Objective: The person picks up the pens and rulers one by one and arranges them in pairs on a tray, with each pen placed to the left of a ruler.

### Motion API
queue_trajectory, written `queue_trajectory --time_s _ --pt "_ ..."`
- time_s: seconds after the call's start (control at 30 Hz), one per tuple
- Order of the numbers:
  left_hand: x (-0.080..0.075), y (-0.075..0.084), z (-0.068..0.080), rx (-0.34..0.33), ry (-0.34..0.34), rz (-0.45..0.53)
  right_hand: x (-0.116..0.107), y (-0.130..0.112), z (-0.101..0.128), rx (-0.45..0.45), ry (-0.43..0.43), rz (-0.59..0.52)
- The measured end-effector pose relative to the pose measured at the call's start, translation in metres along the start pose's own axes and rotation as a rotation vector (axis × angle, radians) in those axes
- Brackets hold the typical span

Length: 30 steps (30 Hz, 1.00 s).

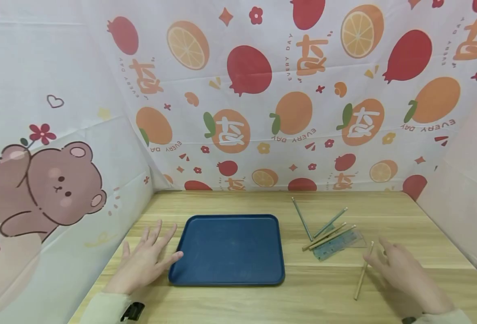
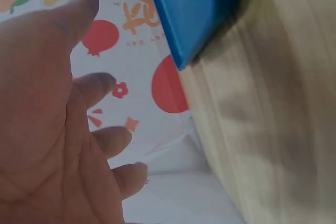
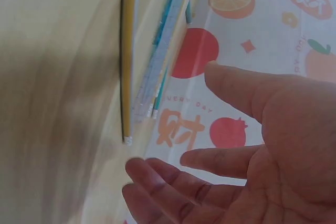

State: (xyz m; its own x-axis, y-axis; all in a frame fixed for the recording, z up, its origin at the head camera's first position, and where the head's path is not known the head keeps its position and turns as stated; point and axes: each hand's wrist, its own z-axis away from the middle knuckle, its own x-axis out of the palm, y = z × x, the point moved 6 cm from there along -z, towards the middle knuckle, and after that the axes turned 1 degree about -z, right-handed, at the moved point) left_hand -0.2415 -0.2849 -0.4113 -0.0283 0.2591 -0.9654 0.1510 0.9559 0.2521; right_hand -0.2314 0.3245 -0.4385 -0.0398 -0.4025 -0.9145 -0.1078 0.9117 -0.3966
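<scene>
I see a dark blue rectangular tray (image 1: pixel 228 249) lying flat. Right of the tray, four pencils (image 1: pixel 326 231) lie fanned in a loose pile, partly over a clear ruler (image 1: pixel 338 244). A fifth, yellow pencil (image 1: pixel 363 271) lies alone, further right of the tray, pointing away from me, apart from that pile.

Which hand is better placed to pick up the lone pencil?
Right. The right hand hovers open beside the lone pencil; the left hand lies across the blue tray.
</scene>
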Motion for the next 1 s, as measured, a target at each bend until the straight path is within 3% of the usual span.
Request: queue_trajectory --time_s 0.23,0.47,0.63,1.0 --pt "0.013 -0.011 0.000 0.017 -0.079 0.034 0.012 0.001 0.001 0.062 -0.059 -0.069" --pt "0.025 -0.021 0.002 0.014 -0.171 0.061 0.017 0.000 0.003 0.043 -0.063 -0.035" --pt "0.031 -0.024 0.004 0.038 -0.212 0.070 0.023 0.000 0.003 0.073 -0.071 -0.055" --pt "0.036 -0.029 0.004 0.049 -0.274 0.123 0.026 -0.003 -0.002 0.041 -0.045 -0.020"
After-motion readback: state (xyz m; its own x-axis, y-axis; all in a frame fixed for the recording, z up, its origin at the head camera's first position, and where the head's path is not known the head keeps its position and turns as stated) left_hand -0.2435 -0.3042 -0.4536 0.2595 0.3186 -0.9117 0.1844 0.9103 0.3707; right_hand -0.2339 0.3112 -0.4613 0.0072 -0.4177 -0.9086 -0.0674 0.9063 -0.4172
